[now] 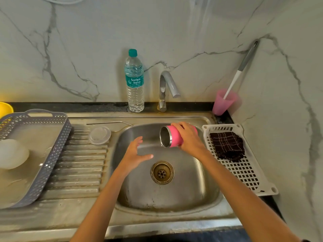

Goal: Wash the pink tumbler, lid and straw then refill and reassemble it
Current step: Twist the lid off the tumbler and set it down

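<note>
My right hand (187, 137) grips the pink tumbler (172, 138) sideways over the sink (201, 180); left hand (135, 154) spread, holding nothing. Bottle (135, 81) reads "Suriya Aqua".

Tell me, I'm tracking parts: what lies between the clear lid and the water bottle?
A bent metal straw lies flat between the lid and the bottle; the head view shows it.

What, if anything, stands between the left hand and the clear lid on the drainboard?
Nothing visible does. The left hand hovers open over the sink; the lid lies on the drainboard to its left, the straw behind it.
</note>
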`<state>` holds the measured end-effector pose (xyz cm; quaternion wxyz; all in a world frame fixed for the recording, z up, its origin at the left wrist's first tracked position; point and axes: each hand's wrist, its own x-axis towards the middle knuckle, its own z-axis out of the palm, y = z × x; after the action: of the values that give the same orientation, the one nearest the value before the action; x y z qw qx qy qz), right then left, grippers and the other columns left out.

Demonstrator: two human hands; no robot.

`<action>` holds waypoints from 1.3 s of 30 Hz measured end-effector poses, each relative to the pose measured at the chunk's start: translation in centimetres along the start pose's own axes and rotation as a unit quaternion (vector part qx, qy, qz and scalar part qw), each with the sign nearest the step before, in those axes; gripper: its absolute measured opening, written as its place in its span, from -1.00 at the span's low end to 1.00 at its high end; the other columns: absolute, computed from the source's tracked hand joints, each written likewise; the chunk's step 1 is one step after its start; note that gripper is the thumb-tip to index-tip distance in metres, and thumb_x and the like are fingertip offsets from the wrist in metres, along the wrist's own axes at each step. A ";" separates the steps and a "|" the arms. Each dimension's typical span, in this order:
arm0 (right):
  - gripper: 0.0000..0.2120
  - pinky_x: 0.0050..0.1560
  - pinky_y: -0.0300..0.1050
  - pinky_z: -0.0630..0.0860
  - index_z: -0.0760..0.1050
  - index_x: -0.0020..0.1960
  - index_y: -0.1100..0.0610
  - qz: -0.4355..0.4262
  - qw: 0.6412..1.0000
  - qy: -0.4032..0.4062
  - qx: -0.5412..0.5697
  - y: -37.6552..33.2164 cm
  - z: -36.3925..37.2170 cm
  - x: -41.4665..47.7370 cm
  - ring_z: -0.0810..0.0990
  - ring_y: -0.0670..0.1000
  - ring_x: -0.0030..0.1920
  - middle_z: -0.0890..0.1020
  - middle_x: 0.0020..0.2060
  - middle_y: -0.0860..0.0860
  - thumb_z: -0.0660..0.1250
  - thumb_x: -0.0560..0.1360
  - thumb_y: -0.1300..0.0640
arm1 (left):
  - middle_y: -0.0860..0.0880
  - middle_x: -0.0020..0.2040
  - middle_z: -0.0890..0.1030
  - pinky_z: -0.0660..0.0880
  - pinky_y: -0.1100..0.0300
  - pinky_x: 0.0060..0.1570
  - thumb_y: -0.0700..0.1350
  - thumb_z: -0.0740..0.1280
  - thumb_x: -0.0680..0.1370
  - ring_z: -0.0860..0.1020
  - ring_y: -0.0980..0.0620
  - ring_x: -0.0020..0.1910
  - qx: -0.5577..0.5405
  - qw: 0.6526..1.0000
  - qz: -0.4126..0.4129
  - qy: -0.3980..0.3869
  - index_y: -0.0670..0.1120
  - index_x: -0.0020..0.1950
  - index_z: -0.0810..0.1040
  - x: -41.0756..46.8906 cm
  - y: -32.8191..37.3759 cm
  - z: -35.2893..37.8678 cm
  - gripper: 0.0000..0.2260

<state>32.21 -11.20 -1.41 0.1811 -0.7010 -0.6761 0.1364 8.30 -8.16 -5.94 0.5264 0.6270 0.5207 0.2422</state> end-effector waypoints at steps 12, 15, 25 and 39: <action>-0.22 0.36 0.07 0.28 0.38 0.43 0.14 -0.057 0.990 0.060 -0.116 0.4 0.2 0.7 0.38 0.20 0.34 0.45 0.30 0.18 0.54 0.26 0.36 | -0.02 0.41 0.33 0.31 0.17 0.33 -0.20 0.54 0.41 0.30 0.06 0.41 0.008 1.000 -0.005 0.026 -0.04 0.49 0.27 -0.2 -0.7 -0.7 -0.27; -0.22 0.34 0.12 0.33 0.43 0.39 0.16 -0.076 0.984 0.075 -0.141 0.2 0.0 0.8 0.42 0.24 0.32 0.47 0.30 0.20 0.58 0.21 0.36 | 0.00 0.41 0.33 0.31 0.21 0.29 -0.18 0.54 0.41 0.30 0.14 0.35 0.011 1.000 -0.004 0.025 -0.03 0.49 0.27 -0.3 -0.7 -0.4 -0.28; -0.18 0.30 0.16 0.38 0.47 0.35 0.17 -0.110 0.977 0.081 -0.165 0.4 -0.1 1.1 0.49 0.27 0.28 0.50 0.27 0.24 0.64 0.13 0.30 | 0.00 0.38 0.36 0.28 0.25 0.23 -0.18 0.55 0.41 0.32 0.12 0.33 0.005 1.000 0.005 0.007 -0.04 0.49 0.27 0.3 0.4 1.0 -0.27; -0.18 0.03 -0.24 0.52 0.34 0.37 -0.05 0.129 0.920 -0.036 0.368 0.1 0.3 -1.5 0.55 -0.07 0.16 0.56 0.16 -0.12 0.65 0.21 0.14 | 0.14 0.44 0.31 0.30 0.19 0.29 0.02 0.57 0.36 0.29 0.14 0.42 -0.124 0.989 0.016 -0.075 0.07 0.54 0.14 0.7 5.6 4.1 -0.12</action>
<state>32.15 -12.66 -1.80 0.3829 -0.6607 -0.4880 0.4228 14.23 -8.66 -2.36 0.6338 0.5813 0.4359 0.2653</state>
